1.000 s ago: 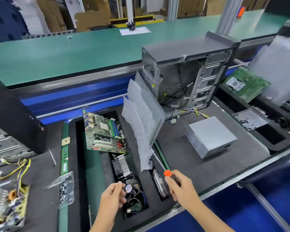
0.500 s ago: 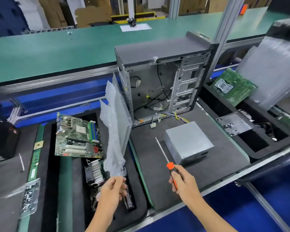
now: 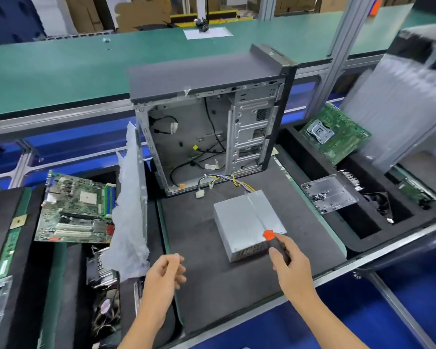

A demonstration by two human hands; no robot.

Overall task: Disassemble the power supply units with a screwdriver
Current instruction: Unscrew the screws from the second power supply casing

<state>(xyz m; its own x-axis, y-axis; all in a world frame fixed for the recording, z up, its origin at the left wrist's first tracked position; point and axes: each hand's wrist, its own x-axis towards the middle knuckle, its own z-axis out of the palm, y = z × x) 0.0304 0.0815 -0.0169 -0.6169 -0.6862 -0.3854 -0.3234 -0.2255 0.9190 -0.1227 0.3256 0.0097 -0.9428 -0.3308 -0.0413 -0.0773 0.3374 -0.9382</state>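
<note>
Hands come first, near the foam mat's [image 3: 199, 248] front edge: the left hand [image 3: 165, 274], fingers loosely curled, holds nothing, probably free to steady the work; the right hand [image 3: 291, 267] grips an orange-collared screwdriver [image 3: 268, 235], shaft laid over the power supply unit [image 3: 247, 222] mid-mat. Beyond, the gutted computer case [image 3: 212, 122] stands open-sided, cables trailing to the unit.

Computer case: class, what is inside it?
Inside the computer case: loose black cables, an empty metal drive cage. Whatever lies behind that cage is hidden.
</note>
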